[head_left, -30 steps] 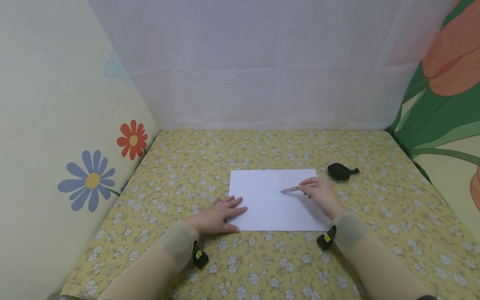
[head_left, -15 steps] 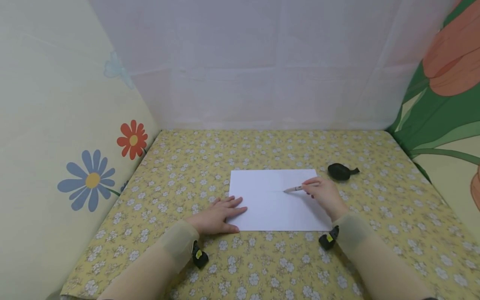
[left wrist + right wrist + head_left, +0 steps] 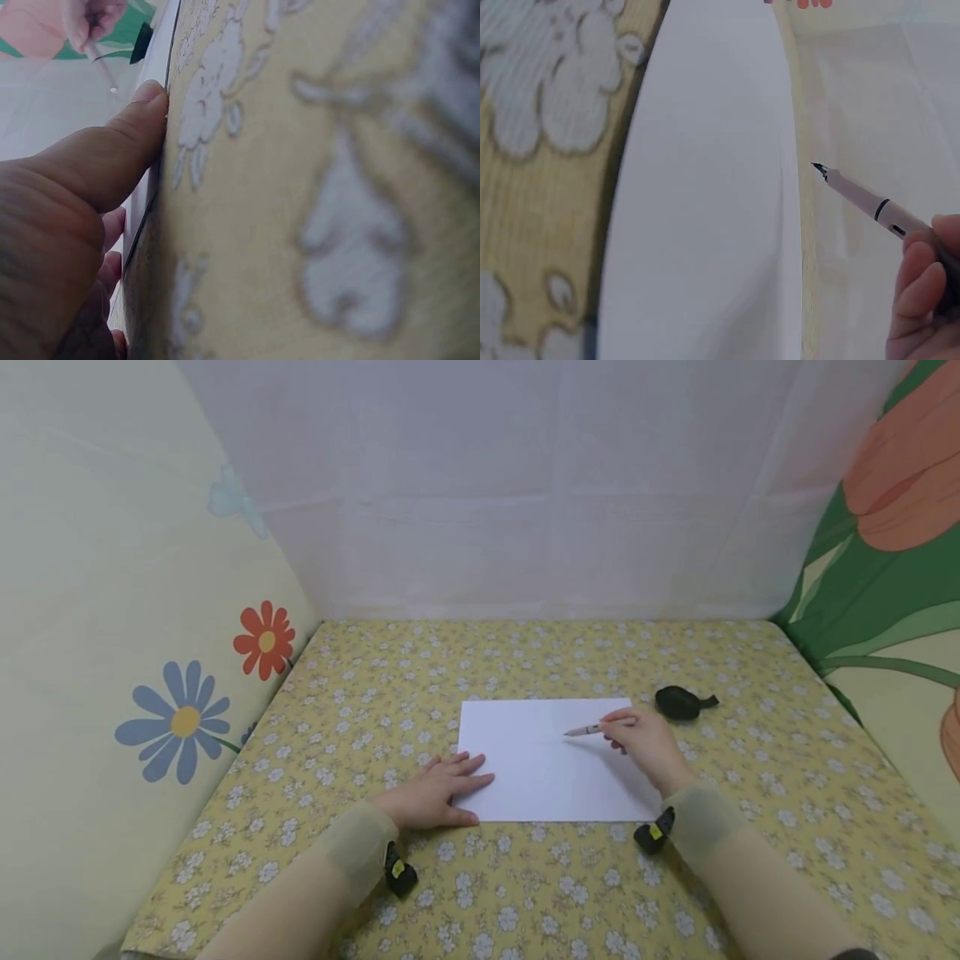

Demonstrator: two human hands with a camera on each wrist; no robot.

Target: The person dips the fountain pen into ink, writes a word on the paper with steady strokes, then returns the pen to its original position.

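A white sheet of paper [image 3: 517, 777] lies flat, with a faint thin line across its middle. My left hand [image 3: 435, 789] rests on the sheet's near left part with fingers spread; in the left wrist view its thumb [image 3: 112, 150] lies along the paper's edge. Over the right half, my right hand [image 3: 641, 745] pinches a pale fountain pen [image 3: 585, 730] between thumb and fingers. The right wrist view shows the dark nib [image 3: 820, 169] pointing away from the fingers, seemingly raised off the paper. Part of the pen's barrel is hidden by the right hand.
A black rounded object with a short tail [image 3: 678, 702] lies beyond the sheet's right corner. A yellow floral cloth [image 3: 375, 693] covers the table. A pale hanging sheet [image 3: 525, 485] stands behind, with flower-printed panels on both sides.
The pen first slid slightly right along the faint line, then rose a little and shifted back left and away. The left hand and the paper have stayed put.
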